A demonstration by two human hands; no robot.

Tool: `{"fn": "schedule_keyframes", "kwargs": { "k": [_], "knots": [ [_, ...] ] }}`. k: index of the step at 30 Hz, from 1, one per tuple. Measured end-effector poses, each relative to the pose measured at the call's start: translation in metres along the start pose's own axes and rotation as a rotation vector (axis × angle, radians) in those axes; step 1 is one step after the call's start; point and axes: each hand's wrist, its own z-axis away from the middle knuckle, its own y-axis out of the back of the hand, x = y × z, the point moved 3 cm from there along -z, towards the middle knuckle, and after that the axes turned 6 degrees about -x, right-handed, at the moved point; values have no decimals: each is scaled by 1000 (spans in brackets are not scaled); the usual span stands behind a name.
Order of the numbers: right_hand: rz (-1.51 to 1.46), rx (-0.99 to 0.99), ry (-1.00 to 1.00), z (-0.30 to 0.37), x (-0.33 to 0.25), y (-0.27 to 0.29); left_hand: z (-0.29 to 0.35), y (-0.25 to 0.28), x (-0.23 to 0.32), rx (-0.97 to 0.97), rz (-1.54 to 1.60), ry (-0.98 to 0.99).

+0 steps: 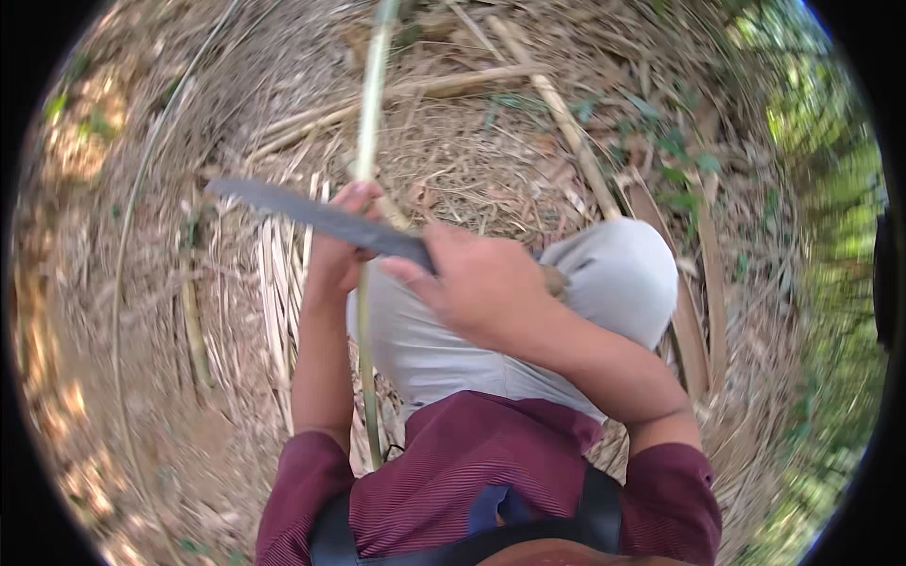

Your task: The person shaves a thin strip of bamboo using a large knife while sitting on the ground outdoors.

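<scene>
On my left I see split pale bamboo slats (pixel 274 283) lying on the dry, leaf-strewn ground (pixel 453 160). My left hand (pixel 342 247) is wrapped around a long thin green bamboo strip (pixel 370 104) that runs upright past my grey-trousered knee (pixel 613 274). A long dark metal machete blade (pixel 311 215) lies across that strip, its tip pointing left. My right hand (pixel 477 283) is closed tightly on the machete's handle, just right of the strip.

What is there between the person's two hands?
In the head view, the knife's dark blade spans from right hand to left hand, which grips the green stalk.
</scene>
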Motion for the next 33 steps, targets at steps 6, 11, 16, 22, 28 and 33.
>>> {"fn": "schedule_keyframes", "kwargs": {
  "k": [6, 11, 16, 22, 28, 33],
  "knots": [
    [209, 72, 41, -37, -8, 33, -26, -32, 28, -130, 90, 5],
    [501, -52, 122, -74, 9, 33, -37, -39, 3, 1, -150, -176],
    [728, -135, 200, -107, 15, 18, 3, -1, 1, 155, -308, -153],
    [668, -163, 360, -113, 34, 5, 28, 5, -10, 85, -131, -41],
    [593, -128, 564, -94, 43, 5, 46, -19, -29, 167, -172, -82],
    [583, -17, 619, -97, 63, 30, 65, -46, -24, 187, -271, -216]
  ]
}}
